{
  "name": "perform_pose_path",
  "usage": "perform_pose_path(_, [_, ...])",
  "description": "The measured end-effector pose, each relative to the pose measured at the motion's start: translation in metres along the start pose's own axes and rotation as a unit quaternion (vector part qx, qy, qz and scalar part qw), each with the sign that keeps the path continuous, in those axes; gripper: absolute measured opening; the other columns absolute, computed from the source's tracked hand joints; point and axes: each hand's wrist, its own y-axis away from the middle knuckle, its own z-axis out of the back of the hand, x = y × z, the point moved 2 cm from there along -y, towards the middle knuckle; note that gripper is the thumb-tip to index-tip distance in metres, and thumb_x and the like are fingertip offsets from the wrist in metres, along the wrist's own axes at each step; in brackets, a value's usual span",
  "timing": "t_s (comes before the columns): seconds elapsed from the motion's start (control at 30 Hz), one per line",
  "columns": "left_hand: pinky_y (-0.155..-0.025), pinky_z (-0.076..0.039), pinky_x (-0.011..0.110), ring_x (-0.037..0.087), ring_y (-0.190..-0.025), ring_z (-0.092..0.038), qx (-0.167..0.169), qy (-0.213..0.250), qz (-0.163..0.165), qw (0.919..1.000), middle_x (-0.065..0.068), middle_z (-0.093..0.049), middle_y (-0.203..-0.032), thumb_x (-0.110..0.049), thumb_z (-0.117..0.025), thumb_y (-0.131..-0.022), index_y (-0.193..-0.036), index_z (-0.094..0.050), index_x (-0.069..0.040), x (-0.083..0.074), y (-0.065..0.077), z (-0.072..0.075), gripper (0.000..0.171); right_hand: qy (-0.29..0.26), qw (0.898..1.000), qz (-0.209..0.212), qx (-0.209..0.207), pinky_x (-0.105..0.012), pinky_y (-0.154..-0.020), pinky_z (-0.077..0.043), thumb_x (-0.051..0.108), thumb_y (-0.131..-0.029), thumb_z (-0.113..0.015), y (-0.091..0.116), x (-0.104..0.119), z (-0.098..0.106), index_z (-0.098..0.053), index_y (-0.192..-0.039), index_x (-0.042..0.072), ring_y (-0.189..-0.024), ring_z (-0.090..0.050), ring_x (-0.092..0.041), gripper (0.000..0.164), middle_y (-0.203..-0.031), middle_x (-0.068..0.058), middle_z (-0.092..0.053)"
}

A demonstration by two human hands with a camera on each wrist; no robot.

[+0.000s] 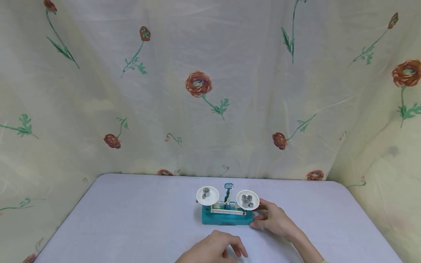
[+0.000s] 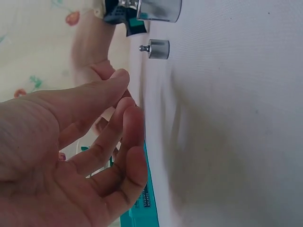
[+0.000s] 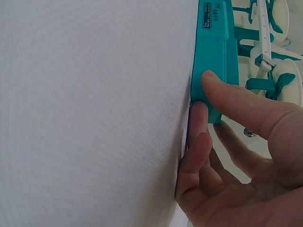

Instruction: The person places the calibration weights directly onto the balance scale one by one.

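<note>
A teal balance scale with two white pans stands on the table. Two metal weights sit in its left pan; several more are grouped in the right pan. My right hand grips the right end of the base, thumb against the front face and fingers curled about the end. In front of the scale, my left hand hovers with loosely bent fingers and holds nothing. Beyond its fingertips, the left wrist view has a small weight and a larger, partly cropped weight on the table.
A pale cloth covers the table. Behind and at both sides hangs a curtain printed with flowers. My right forearm reaches in from the lower right.
</note>
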Motion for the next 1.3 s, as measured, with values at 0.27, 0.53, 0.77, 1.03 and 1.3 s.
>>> perform_pose_path(0.27, [-0.068,-0.050,0.014,-0.001,-0.070,-0.055,0.045,0.014,-0.005,0.9989,-0.017,-0.073,-0.099,-0.011,-0.077,-0.098,-0.117,-0.077,-0.019,0.000,0.000,-0.005,0.020,-0.006,1.000,-0.004,0.000,-0.036,-0.084,-0.062,0.003,-0.079,-0.093,0.000,0.000,0.000,-0.052,-0.154,-0.001,-0.098,-0.074,-0.018,0.085,-0.137,-0.022,-0.068])
perform_pose_path(0.53, [-0.079,-0.053,0.013,-0.002,-0.074,-0.059,0.077,-0.015,-0.015,0.9968,-0.013,-0.076,-0.102,-0.011,-0.075,-0.100,-0.119,-0.076,-0.019,0.004,-0.008,-0.011,0.021,-0.003,1.000,-0.015,-0.003,-0.035,-0.084,-0.062,0.004,-0.079,-0.093,-0.001,0.001,-0.001,-0.052,-0.154,0.000,-0.097,-0.073,-0.017,0.085,-0.137,-0.021,-0.069])
perform_pose_path(0.77, [-0.083,-0.053,0.012,-0.005,-0.080,-0.058,0.100,-0.035,-0.011,0.9943,-0.012,-0.077,-0.100,-0.015,-0.072,-0.103,-0.118,-0.075,-0.018,0.007,-0.014,-0.017,0.016,0.001,1.000,-0.024,-0.007,-0.034,-0.082,-0.061,0.005,-0.079,-0.094,0.000,0.002,-0.002,-0.054,-0.153,0.002,-0.096,-0.073,-0.017,0.085,-0.136,-0.019,-0.069])
perform_pose_path(1.03, [-0.083,-0.052,0.013,-0.002,-0.077,-0.056,0.100,-0.062,0.012,0.9930,-0.013,-0.073,-0.090,-0.017,-0.073,-0.103,-0.115,-0.077,-0.017,0.006,-0.018,-0.022,0.013,0.002,1.000,-0.025,-0.012,-0.035,-0.084,-0.061,0.007,-0.077,-0.095,0.001,0.002,-0.002,-0.052,-0.155,0.002,-0.096,-0.072,-0.016,0.089,-0.137,-0.017,-0.069])
perform_pose_path(1.3, [-0.085,-0.054,0.013,-0.005,-0.080,-0.058,0.107,-0.135,0.007,0.9850,-0.016,-0.075,-0.094,-0.023,-0.071,-0.104,-0.119,-0.078,-0.020,0.010,-0.024,-0.026,0.016,0.002,1.000,-0.025,-0.014,-0.035,-0.083,-0.061,0.007,-0.077,-0.095,0.002,0.002,-0.002,-0.051,-0.156,0.001,-0.095,-0.071,-0.016,0.090,-0.138,-0.017,-0.069])
